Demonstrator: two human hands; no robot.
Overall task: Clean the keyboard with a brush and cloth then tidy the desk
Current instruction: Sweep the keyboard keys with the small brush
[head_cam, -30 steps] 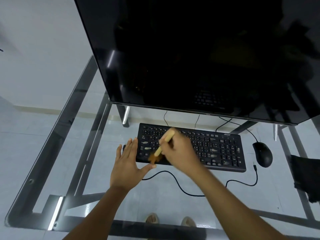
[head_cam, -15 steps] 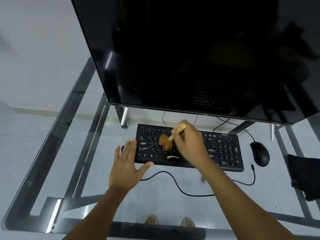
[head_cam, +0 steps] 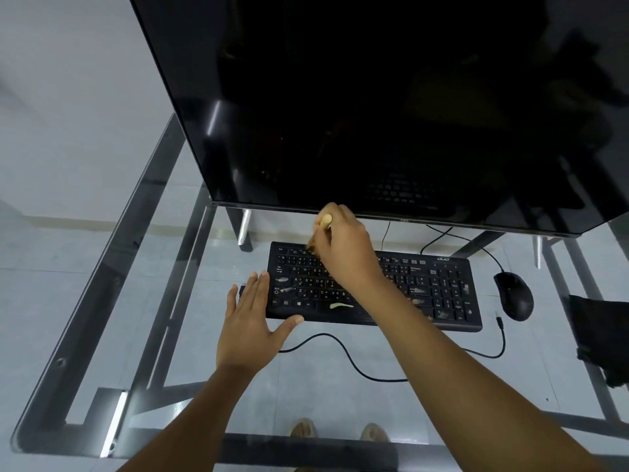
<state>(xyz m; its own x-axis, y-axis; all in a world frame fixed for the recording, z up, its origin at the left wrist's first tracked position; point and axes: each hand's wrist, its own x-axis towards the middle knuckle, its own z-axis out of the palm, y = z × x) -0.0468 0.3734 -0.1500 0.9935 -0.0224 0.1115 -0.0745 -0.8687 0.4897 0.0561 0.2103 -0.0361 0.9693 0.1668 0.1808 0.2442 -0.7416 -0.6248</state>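
Note:
A black keyboard (head_cam: 439,294) lies on the glass desk (head_cam: 143,267) below the monitor. Pale smudges mark several of its keys. My right hand (head_cam: 343,247) grips a small brush (head_cam: 325,221) by its light wooden handle; the brown bristles touch the keyboard's top left rows, mostly hidden by my fingers. My left hand (head_cam: 248,321) lies flat with straight fingers against the keyboard's left front corner, thumb along its front edge. A dark cloth (head_cam: 602,338) lies at the desk's right edge.
A large dark monitor (head_cam: 374,97) overhangs the back of the desk. A black mouse (head_cam: 514,296) sits right of the keyboard. A black cable (head_cam: 354,362) loops across the glass in front. Metal frame bars and my feet show through the glass.
My right hand has swept the brush from the keyboard's front left edge up to the top key rows. My left hand has stayed in place at the left corner.

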